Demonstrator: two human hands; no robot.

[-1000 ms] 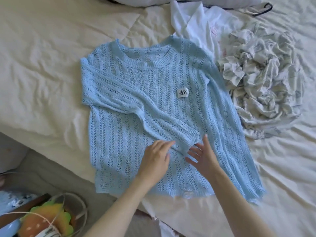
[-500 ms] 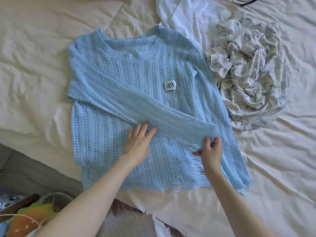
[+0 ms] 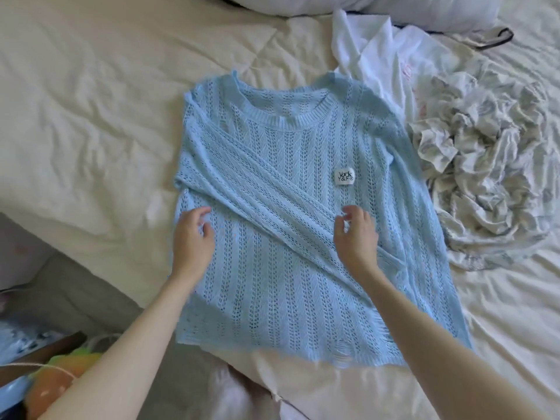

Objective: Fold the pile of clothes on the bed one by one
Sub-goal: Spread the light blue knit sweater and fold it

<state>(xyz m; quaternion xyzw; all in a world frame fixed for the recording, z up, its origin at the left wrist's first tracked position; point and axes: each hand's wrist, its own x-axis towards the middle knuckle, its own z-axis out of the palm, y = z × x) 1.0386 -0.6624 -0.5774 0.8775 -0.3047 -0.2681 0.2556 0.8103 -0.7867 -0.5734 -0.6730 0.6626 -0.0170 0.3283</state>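
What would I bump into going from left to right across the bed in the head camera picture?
Cream bedspread → blue knit sweater → crumpled printed garment.

**Occlusions and cut-offs, head view**

Left hand [image 3: 194, 237] and right hand [image 3: 357, 237] each cover a patch of the blue sweater [image 3: 272, 283]; whether the curled fingers grip knit or only hover is unclear. The sweater overlaps part of the white garment [image 3: 385, 59]. Pillow [image 3: 394, 7] cut by top edge. Orange object [image 3: 51, 386] at bottom left is blurred (unidentifiable).
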